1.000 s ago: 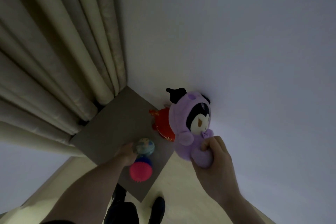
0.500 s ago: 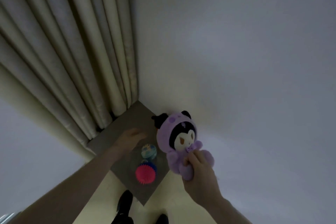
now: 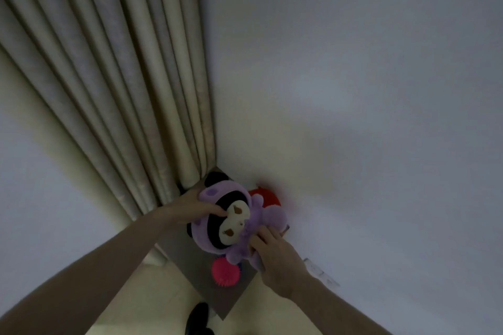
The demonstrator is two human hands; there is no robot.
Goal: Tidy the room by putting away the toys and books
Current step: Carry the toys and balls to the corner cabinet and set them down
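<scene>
We hold the purple plush toy [image 3: 234, 221] with both hands over the grey mat [image 3: 190, 255], beside the curtain [image 3: 114, 90]: our left hand [image 3: 194, 205] cups its head, our right hand [image 3: 273, 249] grasps its body, probably to seat it next to the pink spiky ball [image 3: 225, 272].

Purple plush toy [image 3: 239, 220] with black-and-cream face, pink spiky ball [image 3: 225, 271], red toy [image 3: 265, 196], beige curtain [image 3: 109, 90]

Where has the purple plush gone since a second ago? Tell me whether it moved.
Yes. The purple plush moved left, from beside the wall onto the grey surface toward the curtain; it now covers the small round toy.
</scene>
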